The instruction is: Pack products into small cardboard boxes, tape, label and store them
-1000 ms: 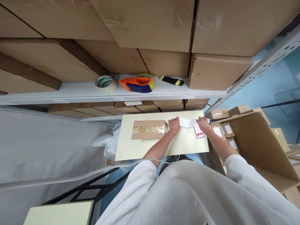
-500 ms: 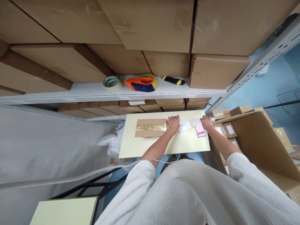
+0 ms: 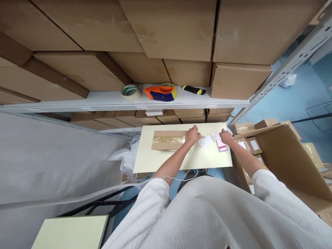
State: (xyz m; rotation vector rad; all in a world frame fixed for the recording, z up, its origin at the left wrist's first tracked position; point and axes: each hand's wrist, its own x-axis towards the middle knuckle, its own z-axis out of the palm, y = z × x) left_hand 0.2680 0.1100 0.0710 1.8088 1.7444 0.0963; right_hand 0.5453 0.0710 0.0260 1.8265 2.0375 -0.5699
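Note:
On the pale-yellow board [image 3: 166,166], my left hand [image 3: 192,135] is closed beside the right end of a small taped cardboard box [image 3: 168,140]. Whatever its fingers hold is too small to make out. A white slip of paper [image 3: 205,141] lies just right of it, and a tiny thin object shows at the slip's left edge. My right hand [image 3: 226,136] pinches thin white paper [image 3: 215,136] near the board's right side. Below those fingers lies a phone [image 3: 222,146] with a pink and white screen, partly covered by the hand.
Behind the board, a shelf [image 3: 109,96] bears cartons, a tape roll [image 3: 130,92], an orange and blue tape dispenser [image 3: 160,92] and a utility knife [image 3: 193,90]. A large open carton [image 3: 282,155] with small boxes stands at right. A white cable [image 3: 103,191] crosses at left.
My right hand has shifted slightly left with its fingers drawn together. My left hand's fingers have changed from flat-curled to pinched, and the white slip shows more fully. The view has shifted slightly.

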